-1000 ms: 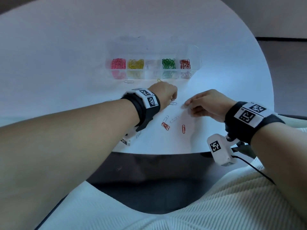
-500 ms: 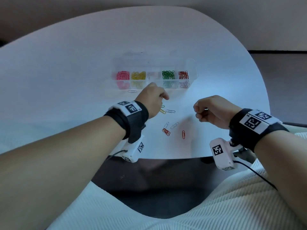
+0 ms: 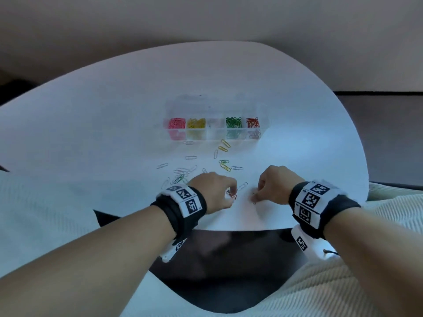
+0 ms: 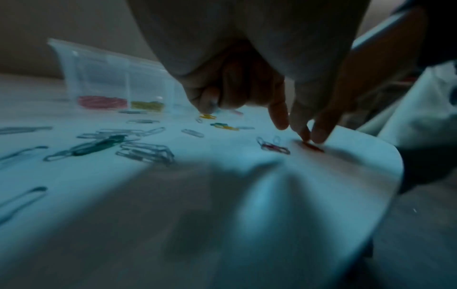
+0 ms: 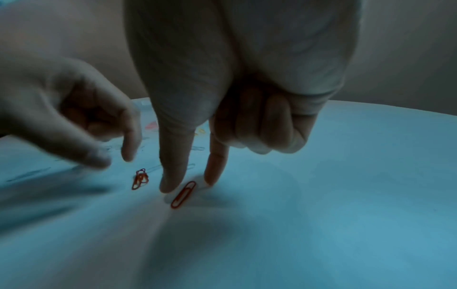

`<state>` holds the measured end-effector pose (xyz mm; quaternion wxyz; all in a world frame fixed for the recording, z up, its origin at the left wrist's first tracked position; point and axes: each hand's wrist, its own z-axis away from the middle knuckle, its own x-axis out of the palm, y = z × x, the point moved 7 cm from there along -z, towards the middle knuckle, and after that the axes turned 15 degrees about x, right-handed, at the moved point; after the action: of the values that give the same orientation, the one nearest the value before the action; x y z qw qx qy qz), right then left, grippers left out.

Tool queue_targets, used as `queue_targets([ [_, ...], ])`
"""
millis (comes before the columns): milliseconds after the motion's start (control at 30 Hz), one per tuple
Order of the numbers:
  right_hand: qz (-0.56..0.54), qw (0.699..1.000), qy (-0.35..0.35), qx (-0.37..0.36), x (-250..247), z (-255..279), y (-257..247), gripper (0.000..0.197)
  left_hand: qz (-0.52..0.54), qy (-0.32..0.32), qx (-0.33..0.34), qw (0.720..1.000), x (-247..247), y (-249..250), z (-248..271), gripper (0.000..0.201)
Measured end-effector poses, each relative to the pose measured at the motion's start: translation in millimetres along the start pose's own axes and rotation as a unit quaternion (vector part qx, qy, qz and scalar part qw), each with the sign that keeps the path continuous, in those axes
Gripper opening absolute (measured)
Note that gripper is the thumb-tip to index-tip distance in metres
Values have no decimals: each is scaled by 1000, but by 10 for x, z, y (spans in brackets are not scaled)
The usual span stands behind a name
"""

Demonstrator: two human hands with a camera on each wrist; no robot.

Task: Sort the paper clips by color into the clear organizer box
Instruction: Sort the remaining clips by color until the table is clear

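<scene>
- Down on the white table (image 3: 297, 138), near its front edge: one red paper clip (image 5: 183, 194), lying flat between thumb and forefinger tips of the right hand (image 3: 275, 185); other fingers curled in, clip not lifted.
- Just beside: a small tangle of red clips (image 3: 232, 196), under the left hand (image 3: 211, 192); fingers bent, nothing held.
- Farther back: loose clips (image 3: 225, 165), then the clear organizer box (image 3: 215, 133), colours sorted by compartment.
</scene>
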<state>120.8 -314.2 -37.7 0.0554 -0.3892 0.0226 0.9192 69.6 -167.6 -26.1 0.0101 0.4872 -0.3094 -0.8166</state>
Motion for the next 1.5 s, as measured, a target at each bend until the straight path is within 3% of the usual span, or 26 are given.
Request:
queue_targets([
  [133, 8, 1000, 3, 5, -11, 6, 0, 28, -60, -28, 29, 997, 118, 37, -6, 28],
  [433, 0, 999, 45, -10, -26, -61, -56, 13, -32, -12, -2, 999, 83, -104, -40, 18],
  [667, 29, 997, 78, 10, -29, -69, -85, 32, -32, -18, -6, 999, 68, -164, -51, 20],
  [1000, 25, 999, 36, 0, 33, -29, -115, 23, -21, 4, -28, 999, -46, -233, -30, 19],
  [1100, -68, 997, -10, -29, 1, -41, -162, 24, -11, 5, -39, 999, -37, -267, -18, 15],
  [1233, -244, 966, -82, -13, -9, -48, -131, 29, 0, 15, -50, 999, -37, -304, -7, 16],
  [1400, -380, 902, -204, -13, 122, 7, -179, 40, -12, 49, -58, 997, -80, -314, 10, 23],
  [1500, -436, 871, -222, -43, 85, 35, -239, 41, -35, 33, -66, 997, -102, -324, 22, 23],
])
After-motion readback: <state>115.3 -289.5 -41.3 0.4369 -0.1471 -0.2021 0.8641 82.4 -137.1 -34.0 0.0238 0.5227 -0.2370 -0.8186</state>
